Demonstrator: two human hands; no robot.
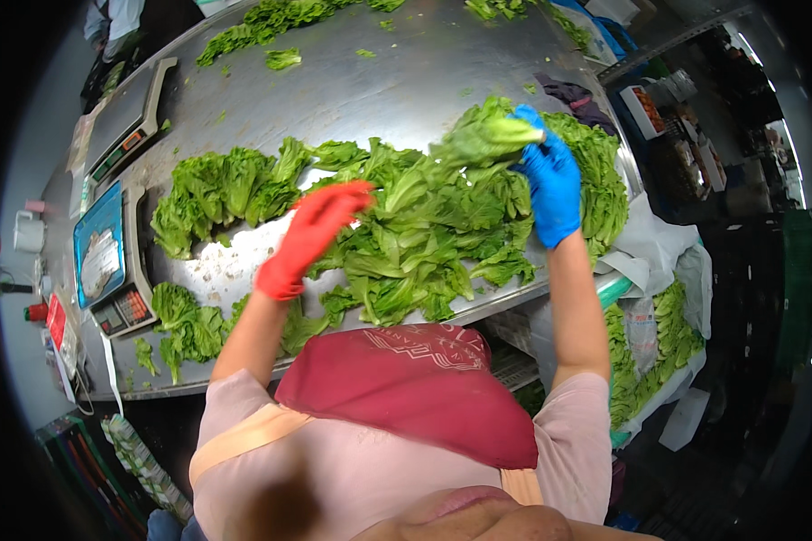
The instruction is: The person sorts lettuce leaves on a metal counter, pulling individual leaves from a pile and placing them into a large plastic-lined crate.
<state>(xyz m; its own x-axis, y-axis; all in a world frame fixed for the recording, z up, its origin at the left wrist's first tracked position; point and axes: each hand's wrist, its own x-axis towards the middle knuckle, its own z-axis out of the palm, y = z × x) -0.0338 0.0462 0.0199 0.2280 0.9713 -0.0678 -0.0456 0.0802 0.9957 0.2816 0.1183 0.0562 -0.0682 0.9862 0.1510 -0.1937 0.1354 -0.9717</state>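
My right hand, in a blue glove, grips a head of leafy green lettuce near its pale cut stem. That lettuce is slightly blurred and is held above a loose pile of lettuce leaves on the metal table. My left hand, in a red glove, reaches over the pile's left side with its fingers stretched out and nothing visible in it. Motion blurs its fingertips, and whether they touch the leaves is unclear. A row of lettuce heads lies left of the pile, and stacked lettuce lies beyond my right hand.
Two weighing scales stand along the left edge; the nearer carries a blue tray. A lined crate holding lettuce stands at right below the table. Dark cloth lies at the far right. Another person stands at upper left.
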